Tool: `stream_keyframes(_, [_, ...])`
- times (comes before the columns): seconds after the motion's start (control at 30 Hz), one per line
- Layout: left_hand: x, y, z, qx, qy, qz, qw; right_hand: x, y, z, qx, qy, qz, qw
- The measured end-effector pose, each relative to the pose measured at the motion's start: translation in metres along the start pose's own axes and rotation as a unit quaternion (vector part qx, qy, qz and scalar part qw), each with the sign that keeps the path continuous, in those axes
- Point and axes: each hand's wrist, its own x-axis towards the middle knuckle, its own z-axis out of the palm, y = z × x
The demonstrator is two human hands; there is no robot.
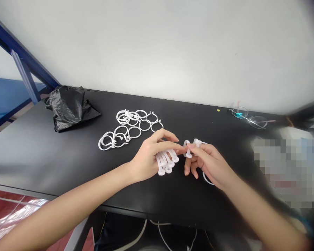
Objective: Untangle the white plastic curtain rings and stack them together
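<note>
My left hand (153, 150) is curled around several white plastic pieces (167, 162), whose narrow strips end in small round eyelets below the fingers. Its index finger reaches across to my right hand (209, 162). Thumb and finger of the right hand pinch a white plastic ring (188, 150), which the left fingertip appears to touch. Another white piece (197, 142) shows at the right fingers, and part of a larger white ring (207, 178) pokes out beneath that hand. Behind the left hand, several open and closed white plastic rings (134, 131) lie in a loose cluster.
A crumpled black plastic bag (68, 108) lies at the back left of the black table (75, 160). Eyeglasses (248, 118) rest at the back right, near a blurred, pixelated white object (285, 167). A pale wall (157, 52) rises behind the table; a blue metal frame (23, 52) stands left.
</note>
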Motion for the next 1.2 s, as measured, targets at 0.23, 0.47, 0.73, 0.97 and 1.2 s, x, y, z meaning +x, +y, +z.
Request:
stream_keyframes(0.23, [0.007, 0.008, -0.006, -0.067, -0.044, -0.074, 0.994, -0.004, 0.003, 0.003, 0.004, -0.129, -0.026, 0.991])
stream_keyframes(0.47, [0.007, 0.003, -0.010, -0.172, -0.136, -0.111, 0.969, -0.003, 0.003, 0.003, 0.033, -0.244, -0.011, 0.969])
stream_keyframes(0.73, [0.006, 0.004, -0.006, -0.092, -0.087, -0.122, 0.984, -0.007, 0.005, 0.005, -0.048, -0.183, -0.076, 0.979])
stream_keyframes(0.97, [0.006, 0.003, -0.001, -0.194, -0.077, -0.181, 0.961, -0.009, 0.012, 0.016, -0.219, -0.080, -0.146, 0.961])
stream_keyframes(1.2, [0.004, 0.006, 0.011, -0.380, -0.120, -0.285, 0.872, -0.008, 0.017, 0.028, -0.158, -0.055, -0.156, 0.973])
